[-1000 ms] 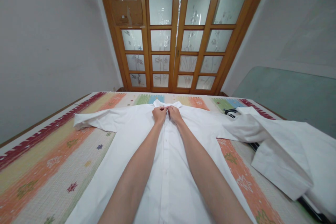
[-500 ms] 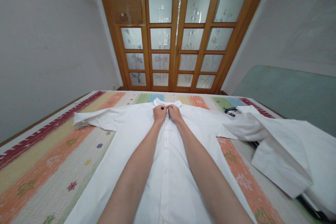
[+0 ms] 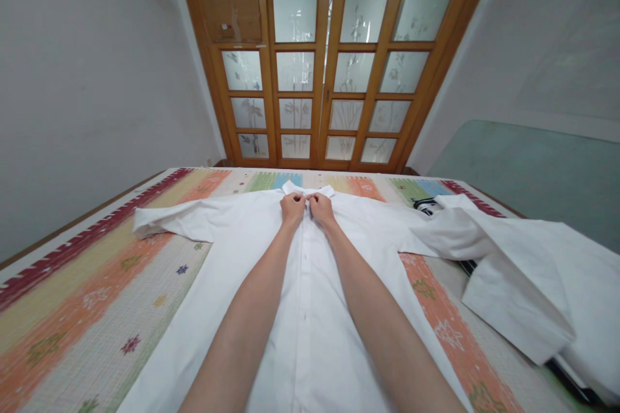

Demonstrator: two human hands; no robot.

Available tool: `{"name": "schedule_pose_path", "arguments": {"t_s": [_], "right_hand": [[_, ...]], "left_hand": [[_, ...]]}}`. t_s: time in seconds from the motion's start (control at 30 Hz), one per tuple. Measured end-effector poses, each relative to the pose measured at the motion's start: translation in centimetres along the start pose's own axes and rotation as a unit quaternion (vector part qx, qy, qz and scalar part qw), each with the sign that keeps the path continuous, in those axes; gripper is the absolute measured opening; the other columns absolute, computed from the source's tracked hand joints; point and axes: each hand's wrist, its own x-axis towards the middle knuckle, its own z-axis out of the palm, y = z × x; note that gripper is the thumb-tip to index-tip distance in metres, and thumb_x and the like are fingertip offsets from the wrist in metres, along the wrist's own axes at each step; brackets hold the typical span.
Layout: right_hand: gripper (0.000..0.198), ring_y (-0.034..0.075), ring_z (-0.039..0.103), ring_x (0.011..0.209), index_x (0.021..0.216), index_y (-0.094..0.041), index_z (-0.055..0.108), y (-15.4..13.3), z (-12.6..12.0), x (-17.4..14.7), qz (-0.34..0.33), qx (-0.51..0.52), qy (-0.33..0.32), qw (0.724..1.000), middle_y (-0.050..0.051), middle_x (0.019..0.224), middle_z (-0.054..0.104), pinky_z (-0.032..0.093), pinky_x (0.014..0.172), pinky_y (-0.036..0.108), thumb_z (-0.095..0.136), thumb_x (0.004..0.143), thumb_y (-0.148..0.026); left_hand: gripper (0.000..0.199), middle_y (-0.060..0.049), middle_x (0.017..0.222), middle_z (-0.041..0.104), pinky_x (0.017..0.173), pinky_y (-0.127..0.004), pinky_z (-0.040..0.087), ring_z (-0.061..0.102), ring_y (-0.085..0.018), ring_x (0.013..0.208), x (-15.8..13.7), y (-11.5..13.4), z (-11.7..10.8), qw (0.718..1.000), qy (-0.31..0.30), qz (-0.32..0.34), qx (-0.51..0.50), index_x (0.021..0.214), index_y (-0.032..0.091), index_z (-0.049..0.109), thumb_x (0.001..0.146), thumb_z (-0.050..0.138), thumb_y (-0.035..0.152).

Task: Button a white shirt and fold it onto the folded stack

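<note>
A white long-sleeved shirt (image 3: 304,329) lies spread front side up, its collar (image 3: 290,187) at the far end and its button placket running down the middle. My left hand (image 3: 293,208) pinches the fabric just below the collar, left of the placket. Right beside it, my right hand (image 3: 320,208) pinches the other side at the same spot. The fingertips almost meet; any button between them is too small to make out. One sleeve (image 3: 177,219) stretches out to the left, the other to the right.
Under the shirt is a striped, patterned cover (image 3: 145,297). On the right lies a heap of white cloth (image 3: 527,277) with black-and-white striped fabric (image 3: 426,206) showing beneath it. A pale green panel (image 3: 542,168) leans at the right wall. Wooden glazed doors (image 3: 320,77) stand beyond.
Both hands stay at the collar with hardly any movement; the left has shifted very slightly left. The shirt lies as before.
</note>
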Motion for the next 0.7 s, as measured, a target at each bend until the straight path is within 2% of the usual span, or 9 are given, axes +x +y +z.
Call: {"name": "schedule_pose_path", "arguments": {"t_s": [0.33,0.53,0.6,0.7], "right_hand": [[0.022,0.017,0.059,0.082,0.086,-0.015,0.066,0.3,0.4,0.1,-0.012,-0.036,0.005,0.999,0.006,0.085,0.068,0.044,0.082,0.029,0.046,0.078,-0.018],[0.021,0.018,0.055,0.089,0.092,-0.017,0.066,-0.1,0.2,-0.5,-0.02,-0.069,0.017,0.997,0.006,0.091,0.062,0.04,0.086,0.03,0.049,0.08,-0.019],[0.022,0.019,0.055,0.089,0.095,-0.02,0.067,-0.5,0.1,-0.9,-0.003,-0.107,0.023,0.994,0.006,0.094,0.06,0.041,0.084,0.03,0.049,0.083,-0.024],[0.023,0.02,0.057,0.088,0.096,-0.024,0.069,-1.3,0.0,-1.4,0.036,-0.216,0.009,0.976,0.007,0.1,0.057,0.041,0.078,0.03,0.049,0.087,-0.029]], "left_hand": [[0.004,-0.004,0.077,0.071,0.07,-0.022,0.05,0.065,-0.013,0.073,0.6,-0.6,0.5,0.997,0.0,-0.012,-0.076,0.072,0.015,0.061,0.07,0.06,0.012],[0.028,0.003,0.074,0.067,0.061,-0.02,0.05,0.062,-0.009,0.057,1.0,-1.5,1.0,0.991,-0.003,-0.036,-0.13,0.094,0.019,0.048,0.071,0.061,0.012],[0.029,0.004,0.074,0.066,0.062,-0.021,0.049,0.061,-0.009,0.058,0.8,-1.4,1.0,0.992,-0.01,-0.039,-0.123,0.094,0.02,0.045,0.072,0.061,0.011],[0.029,0.001,0.079,0.064,0.072,-0.025,0.049,0.063,-0.013,0.072,0.0,-0.8,0.8,0.999,-0.012,-0.012,-0.041,0.093,0.02,0.045,0.072,0.058,0.006]]}}
